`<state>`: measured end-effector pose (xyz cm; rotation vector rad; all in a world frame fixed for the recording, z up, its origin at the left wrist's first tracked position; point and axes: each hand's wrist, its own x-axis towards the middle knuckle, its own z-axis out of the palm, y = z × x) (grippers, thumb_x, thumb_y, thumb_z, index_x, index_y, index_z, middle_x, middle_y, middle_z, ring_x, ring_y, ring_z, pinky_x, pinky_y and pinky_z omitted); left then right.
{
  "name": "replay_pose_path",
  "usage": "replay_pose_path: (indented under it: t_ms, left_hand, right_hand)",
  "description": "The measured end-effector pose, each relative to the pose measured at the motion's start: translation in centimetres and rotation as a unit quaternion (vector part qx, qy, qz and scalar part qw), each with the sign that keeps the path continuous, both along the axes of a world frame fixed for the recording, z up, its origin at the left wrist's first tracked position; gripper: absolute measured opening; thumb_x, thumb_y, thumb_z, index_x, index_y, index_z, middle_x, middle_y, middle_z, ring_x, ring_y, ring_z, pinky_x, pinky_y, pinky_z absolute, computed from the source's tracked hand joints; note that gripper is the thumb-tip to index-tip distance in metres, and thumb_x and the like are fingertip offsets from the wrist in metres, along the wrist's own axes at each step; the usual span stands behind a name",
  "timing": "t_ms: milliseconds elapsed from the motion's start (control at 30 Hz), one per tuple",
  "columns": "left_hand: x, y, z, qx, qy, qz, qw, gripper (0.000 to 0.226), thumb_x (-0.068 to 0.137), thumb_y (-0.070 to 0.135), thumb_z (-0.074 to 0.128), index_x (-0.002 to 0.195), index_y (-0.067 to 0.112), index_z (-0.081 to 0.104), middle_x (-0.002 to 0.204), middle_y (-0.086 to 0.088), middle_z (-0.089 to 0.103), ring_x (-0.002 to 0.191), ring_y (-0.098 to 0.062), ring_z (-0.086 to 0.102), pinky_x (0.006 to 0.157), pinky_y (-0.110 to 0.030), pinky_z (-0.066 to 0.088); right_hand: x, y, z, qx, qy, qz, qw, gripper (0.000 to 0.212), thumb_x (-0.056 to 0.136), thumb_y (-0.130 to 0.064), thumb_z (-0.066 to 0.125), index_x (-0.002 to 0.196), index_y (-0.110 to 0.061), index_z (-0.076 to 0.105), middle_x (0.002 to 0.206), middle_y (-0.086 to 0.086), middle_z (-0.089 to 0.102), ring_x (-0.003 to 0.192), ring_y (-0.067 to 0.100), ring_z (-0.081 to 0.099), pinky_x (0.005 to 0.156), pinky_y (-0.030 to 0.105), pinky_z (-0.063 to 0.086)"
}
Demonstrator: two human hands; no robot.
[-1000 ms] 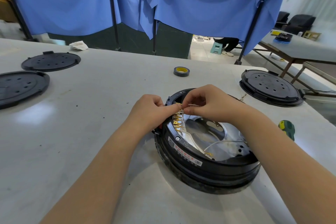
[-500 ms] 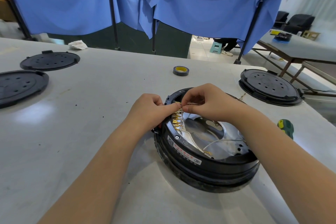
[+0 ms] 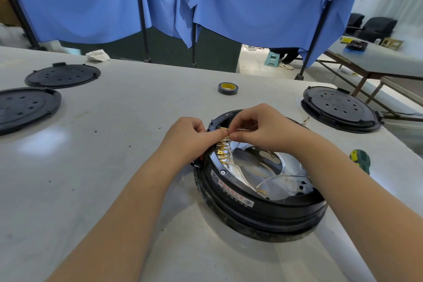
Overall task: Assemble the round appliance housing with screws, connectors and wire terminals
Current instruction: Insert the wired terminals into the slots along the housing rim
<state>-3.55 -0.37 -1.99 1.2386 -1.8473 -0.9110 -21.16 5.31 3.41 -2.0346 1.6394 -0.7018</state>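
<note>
The round black housing [image 3: 263,210] lies open side up on the white table, with a shiny metal plate [image 3: 258,167] inside. A row of brass wire terminals [image 3: 222,150] lines its left inner rim. My left hand [image 3: 185,137] rests against the housing's left rim, thumb and finger pinched at the top terminal. My right hand [image 3: 258,128] pinches a white wire's terminal [image 3: 225,130] against that same spot. Loose white wires [image 3: 270,179] with a brass end lie across the plate.
A roll of dark tape [image 3: 227,88] sits behind the housing. Black round covers lie at the right [image 3: 341,109] and at the left [image 3: 63,75] [image 3: 25,107]. A green-handled screwdriver [image 3: 360,160] lies right of the housing. Blue curtains hang behind the table.
Both hands stay pinched at the top terminal; only slight finger shifts show. The housing has not moved.
</note>
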Motion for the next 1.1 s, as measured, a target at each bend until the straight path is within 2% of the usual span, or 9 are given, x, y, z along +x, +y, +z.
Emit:
replay_pose_path:
  t_ms: [267, 633, 1100]
  left_hand:
    - [0.07, 0.01, -0.09, -0.002, 0.002, 0.002, 1.0, 0.054, 0.07, 0.051, 0.078, 0.052, 0.02, 0.038, 0.037, 0.012, 0.036, 0.044, -0.007, 0.042, 0.051, -0.025, 0.035]
    - [0.04, 0.09, 0.06, 0.0, -0.01, 0.005, 1.0, 0.053, 0.071, 0.052, 0.077, 0.053, 0.02, 0.039, 0.041, 0.011, 0.038, 0.046, -0.009, 0.045, 0.049, -0.024, 0.036]
    - [-0.11, 0.41, 0.1, -0.018, -0.02, 0.016, 1.0, 0.053, 0.076, 0.049, 0.073, 0.054, 0.02, 0.036, 0.048, 0.007, 0.037, 0.048, -0.012, 0.041, 0.051, -0.026, 0.034]
  right_hand:
    - [0.02, -0.1, -0.15, -0.005, 0.009, -0.003, 1.0, 0.01, 0.083, -0.018, 0.073, 0.082, -0.027, 0.073, 0.077, -0.009, 0.071, 0.075, 0.007, 0.065, 0.078, 0.03, 0.057]
    - [0.06, -0.05, -0.12, -0.007, -0.005, 0.005, 1.0, 0.022, 0.083, -0.019, 0.074, 0.074, -0.038, 0.069, 0.074, -0.015, 0.071, 0.072, 0.001, 0.065, 0.069, 0.017, 0.052]
    - [0.0, -0.31, -0.3, -0.011, -0.038, 0.003, 0.999, 0.016, 0.079, -0.019, 0.079, 0.075, -0.033, 0.072, 0.072, -0.012, 0.073, 0.066, 0.0, 0.065, 0.064, 0.014, 0.052]
